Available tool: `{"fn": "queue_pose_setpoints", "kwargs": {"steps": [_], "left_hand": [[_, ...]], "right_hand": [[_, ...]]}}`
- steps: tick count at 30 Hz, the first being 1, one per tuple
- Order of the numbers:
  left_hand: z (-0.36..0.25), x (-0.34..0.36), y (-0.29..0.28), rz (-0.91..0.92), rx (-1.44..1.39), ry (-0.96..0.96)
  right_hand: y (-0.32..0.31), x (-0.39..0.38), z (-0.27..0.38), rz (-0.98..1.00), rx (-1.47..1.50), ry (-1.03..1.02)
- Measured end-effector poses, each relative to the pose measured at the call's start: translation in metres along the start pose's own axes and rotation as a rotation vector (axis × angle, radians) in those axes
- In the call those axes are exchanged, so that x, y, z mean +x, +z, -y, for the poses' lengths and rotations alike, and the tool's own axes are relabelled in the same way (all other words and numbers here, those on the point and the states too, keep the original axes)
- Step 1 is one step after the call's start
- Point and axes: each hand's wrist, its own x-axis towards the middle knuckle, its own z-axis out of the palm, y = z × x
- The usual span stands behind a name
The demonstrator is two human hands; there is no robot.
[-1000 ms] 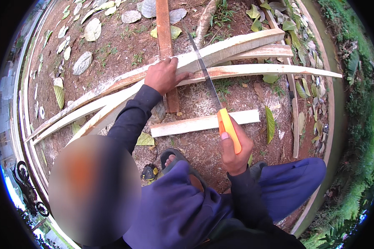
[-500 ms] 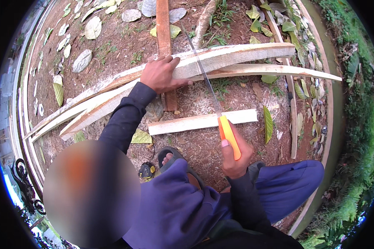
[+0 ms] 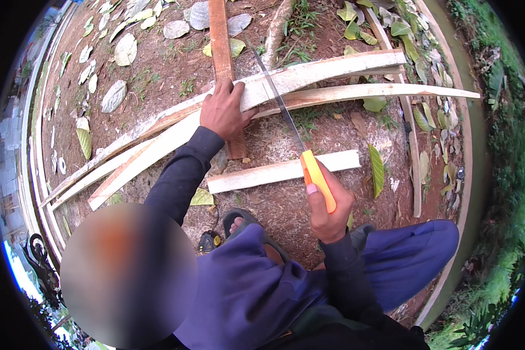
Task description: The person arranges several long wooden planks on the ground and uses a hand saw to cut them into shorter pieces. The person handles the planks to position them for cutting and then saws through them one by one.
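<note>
My right hand (image 3: 331,211) is wrapped round the orange-yellow handle of a handsaw (image 3: 286,116). The saw's thin blade slants away to the upper left and lies across a long pale wooden plank (image 3: 326,69). A thin dark line, like a shallow cut, shows on the plank just left of the blade. My left hand (image 3: 224,109) grips the plank left of the blade, its fingers over the far edge and the thumb mostly hidden. Right beside it, more pale planks (image 3: 391,90) fan out, partly overlapped. A reddish-brown beam (image 3: 220,44) runs underneath them.
A short pale offcut (image 3: 262,177) lies on the soil between me and the planks. By my sandalled foot (image 3: 238,221) sits a black and yellow tape measure (image 3: 209,240). Another narrow timber (image 3: 413,157) runs along the right. Large dry leaves (image 3: 125,49) and sawdust cover the ground.
The plank under my left hand has tipped, so its broad pale face now shows more. The saw and both hands have shifted only slightly.
</note>
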Motion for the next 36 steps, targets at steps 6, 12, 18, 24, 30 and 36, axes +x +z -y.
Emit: {"fn": "queue_pose_setpoints", "kwargs": {"steps": [6, 12, 18, 24, 30, 36], "left_hand": [[0.011, 0.015, -0.016, 0.093, -0.139, -0.060], [0.027, 0.029, -0.030, 0.207, -0.238, 0.001], [0.024, 0.047, -0.040, 0.572, -0.258, -0.049], [0.016, 0.027, -0.021, 0.343, -0.130, 0.007], [0.009, 0.024, -0.015, 0.185, -0.111, -0.110], [0.011, 0.033, -0.008, 0.259, -0.061, -0.127]], "right_hand": [[-0.009, -0.004, 0.002, -0.045, 0.022, 0.015], [-0.014, -0.014, 0.002, -0.015, 0.049, 0.089], [-0.011, -0.015, 0.003, -0.023, 0.060, 0.106], [-0.004, -0.014, -0.003, -0.018, 0.019, 0.114], [0.004, -0.014, 0.000, -0.027, 0.032, 0.132], [0.014, -0.020, -0.008, -0.057, -0.007, 0.001]]}}
